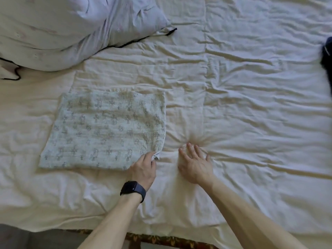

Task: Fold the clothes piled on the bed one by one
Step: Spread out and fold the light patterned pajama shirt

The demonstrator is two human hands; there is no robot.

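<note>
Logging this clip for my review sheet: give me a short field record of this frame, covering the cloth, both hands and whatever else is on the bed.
item: patterned cloth, folded into a flat rectangle, lying left of centre on the bed sheet
left: left hand pinches the cloth's near right corner; watch on the wrist
right: right hand open, fingers spread on the sheet beside the cloth, blurred
other: pillow at top left; dark item at the right edge, cut off, kind unclear
</note>
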